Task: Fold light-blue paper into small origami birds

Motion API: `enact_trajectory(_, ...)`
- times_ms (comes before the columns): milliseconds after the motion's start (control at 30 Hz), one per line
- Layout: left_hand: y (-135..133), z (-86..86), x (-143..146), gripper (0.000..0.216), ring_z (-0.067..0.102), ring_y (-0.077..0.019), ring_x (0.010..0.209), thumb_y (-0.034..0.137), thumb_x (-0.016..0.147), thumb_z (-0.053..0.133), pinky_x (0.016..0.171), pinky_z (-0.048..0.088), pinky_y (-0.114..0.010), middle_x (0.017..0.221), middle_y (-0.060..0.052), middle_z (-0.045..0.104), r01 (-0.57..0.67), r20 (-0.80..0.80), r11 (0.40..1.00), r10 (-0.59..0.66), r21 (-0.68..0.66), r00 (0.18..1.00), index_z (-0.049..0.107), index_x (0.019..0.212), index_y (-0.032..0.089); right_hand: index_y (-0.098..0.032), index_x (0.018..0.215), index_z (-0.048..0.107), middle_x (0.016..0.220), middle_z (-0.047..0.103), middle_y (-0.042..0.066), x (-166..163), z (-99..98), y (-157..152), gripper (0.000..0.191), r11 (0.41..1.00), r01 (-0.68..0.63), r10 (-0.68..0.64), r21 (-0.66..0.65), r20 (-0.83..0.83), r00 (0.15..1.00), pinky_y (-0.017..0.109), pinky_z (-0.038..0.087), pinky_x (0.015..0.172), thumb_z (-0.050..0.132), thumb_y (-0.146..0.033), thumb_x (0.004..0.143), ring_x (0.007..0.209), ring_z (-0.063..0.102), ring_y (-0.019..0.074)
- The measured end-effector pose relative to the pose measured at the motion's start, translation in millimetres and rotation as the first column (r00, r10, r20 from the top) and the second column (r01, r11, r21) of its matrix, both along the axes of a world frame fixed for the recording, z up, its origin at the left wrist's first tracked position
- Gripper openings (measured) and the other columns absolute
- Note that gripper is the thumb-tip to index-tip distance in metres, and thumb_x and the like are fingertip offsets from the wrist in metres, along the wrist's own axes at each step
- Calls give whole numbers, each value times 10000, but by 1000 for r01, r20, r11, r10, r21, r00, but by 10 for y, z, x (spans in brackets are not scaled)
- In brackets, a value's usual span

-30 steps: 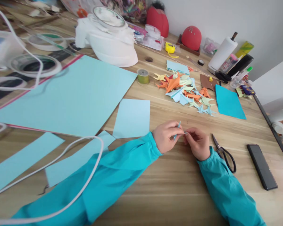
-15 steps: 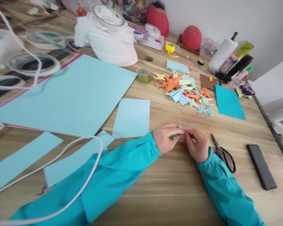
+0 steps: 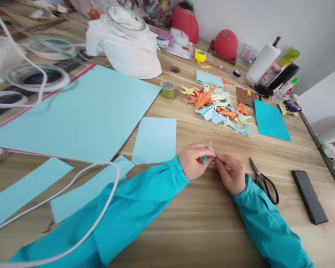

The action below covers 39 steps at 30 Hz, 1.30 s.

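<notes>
Pinched in the person's left hand (image 3: 194,162) is a small folded light-blue paper piece (image 3: 205,159), the right hand (image 3: 231,174) gripping its end. Black-handled metal scissors (image 3: 258,174) lie just beside that hand; beyond lies a heap of multicoloured folded-paper figures (image 3: 204,99). A white cable (image 3: 117,173) loops across the turquoise left sleeve (image 3: 145,193).

The turquoise sleeves (image 3: 139,201) have gathered cuffs (image 3: 183,170).

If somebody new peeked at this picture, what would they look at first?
Probably the bright teal sleeves, reaching to the lower middle, where the left hand and right hand meet over a small blue paper piece. Next, perhaps, the heap of colourful folded paper shapes beyond the hands. The big light-blue sheet on the left stands out too.
</notes>
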<state>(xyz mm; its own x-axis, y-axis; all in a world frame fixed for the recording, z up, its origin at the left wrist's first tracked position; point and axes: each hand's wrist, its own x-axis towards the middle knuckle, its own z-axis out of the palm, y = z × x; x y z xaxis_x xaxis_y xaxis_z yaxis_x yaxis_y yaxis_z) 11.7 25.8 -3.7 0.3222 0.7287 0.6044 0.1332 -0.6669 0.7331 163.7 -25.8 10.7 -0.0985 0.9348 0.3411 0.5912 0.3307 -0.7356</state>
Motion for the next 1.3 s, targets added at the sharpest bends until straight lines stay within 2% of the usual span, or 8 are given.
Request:
enact_trajectory(200,19,13,5,22,522,-65,547,129,722,625,439,394,-155,742,-39,648,32,76,981,-17,-192,997,645,726,139,-217,977,631,763,694,42,15,-116,1,185,986,109,-137,-124,-251,958,282,536,575,541,-303,840,590,639,149)
enact_trajectory(367,27,-1,10,37,522,-61,550,121,724,617,438,393,-146,749,-34,642,27,78,981,-12,-193,997,647,720,141,-214,956,630,783,691,47,27,-114,13,168,985,168,-170,-25,-131,977,289,536,617,583,-283,810,635,645,154)
enact_trajectory(467,25,5,6,45,525,-61,557,117,732,608,442,396,-143,753,-40,643,28,74,984,-15,-175,997,645,716,136,-212,862,641,758,687,45,5,-57,6,97,988,150,-149,23,-28,988,276,519,606,583,-264,805,640,632,151)
enact_trajectory(567,26,4,5,54,530,-66,567,104,730,603,447,397,-147,758,-45,645,23,72,985,-11,-171,997,648,725,133,-200,808,639,708,668,37,-1,-15,3,90,993,121,-121,-7,-46,992,266,501,591,576,-264,810,618,614,144)
enact_trajectory(733,23,3,5,74,536,-70,574,86,723,589,441,387,-153,774,-48,644,37,84,983,-22,-179,996,646,720,133,-191,780,645,647,636,29,37,-23,28,203,975,-37,-24,-220,-266,964,262,478,562,523,-336,853,592,587,138)
enact_trajectory(867,19,21,-6,63,516,-62,552,85,717,599,444,384,-154,773,-45,646,68,70,982,-56,-175,996,641,708,131,-190,759,645,591,623,7,49,-59,64,203,935,-90,-70,-344,-426,902,246,465,509,577,-372,817,525,562,122)
enact_trajectory(1033,24,18,-5,74,508,-54,544,73,712,598,442,375,-145,778,-37,649,78,64,979,-67,-187,996,636,704,137,-189,814,649,592,636,1,45,-82,86,195,933,-91,-98,-348,-490,866,247,473,499,638,-378,766,520,573,124)
enact_trajectory(1300,14,5,2,91,505,-55,553,66,710,595,452,366,-149,784,-27,649,74,42,979,-68,-190,997,634,703,148,-185,797,642,572,626,-3,45,-87,87,182,947,-73,-77,-311,-444,893,252,467,493,634,-366,771,503,566,123)
